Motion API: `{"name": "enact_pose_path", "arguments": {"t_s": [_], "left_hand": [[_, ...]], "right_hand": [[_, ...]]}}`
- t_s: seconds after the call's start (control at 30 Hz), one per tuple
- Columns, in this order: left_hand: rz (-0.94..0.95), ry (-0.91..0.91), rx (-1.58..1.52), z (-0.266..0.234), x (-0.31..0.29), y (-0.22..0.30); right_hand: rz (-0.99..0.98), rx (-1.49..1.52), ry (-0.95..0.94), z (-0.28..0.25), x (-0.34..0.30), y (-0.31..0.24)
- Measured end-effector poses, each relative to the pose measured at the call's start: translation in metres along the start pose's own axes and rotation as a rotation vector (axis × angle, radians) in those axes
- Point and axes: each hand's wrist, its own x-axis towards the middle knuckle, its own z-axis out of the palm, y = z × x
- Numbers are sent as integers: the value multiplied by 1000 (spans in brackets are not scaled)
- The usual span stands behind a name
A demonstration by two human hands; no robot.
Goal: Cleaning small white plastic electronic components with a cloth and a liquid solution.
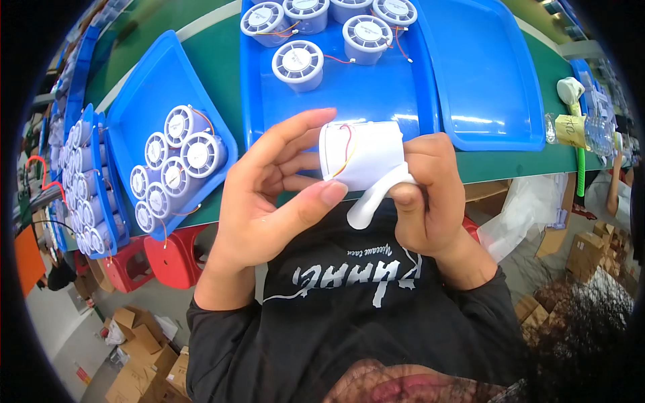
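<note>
A white plastic cylinder (pixel 369 151), with thin red and yellow wires along its side, lies sideways in front of my chest. My left hand (pixel 265 195) closes around its left end, thumb on the near edge and fingers behind. My right hand (pixel 430 191) is curled at its right end, thumb and finger pinching a curved, soft-looking white strip (pixel 369 201) that hangs below the cylinder. Whether the strip is joined to the cylinder is hidden by my fingers. Beyond my hands, several similar white round units (pixel 297 65) with slotted tops stand in a blue tray (pixel 336 111).
A second blue tray (pixel 127 87) at left holds more white units (pixel 201 154). Another blue tray (pixel 484 80) is at right, beside a clear bottle (pixel 598 132). Stacked trays (pixel 107 161) stand far left. Red stools (pixel 171 258) and cardboard boxes (pixel 138 376) are below the green table (pixel 215 60).
</note>
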Motion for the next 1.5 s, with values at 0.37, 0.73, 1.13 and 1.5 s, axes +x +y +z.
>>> {"name": "enact_pose_path", "arguments": {"t_s": [0.37, 0.73, 1.13, 1.5], "left_hand": [[525, 5, 822, 6, -5, 0], [567, -153, 711, -17, -9, -9], [652, 15, 602, -7, -10, -15], [594, -138, 795, -25, -7, -9]], "right_hand": [[1024, 840, -65, -7, 9, -7], [936, 1753, 301, -21, -4, 22], [-267, -181, -236, -24, 23, -4], [816, 686, 6, -26, 10, 7]]}}
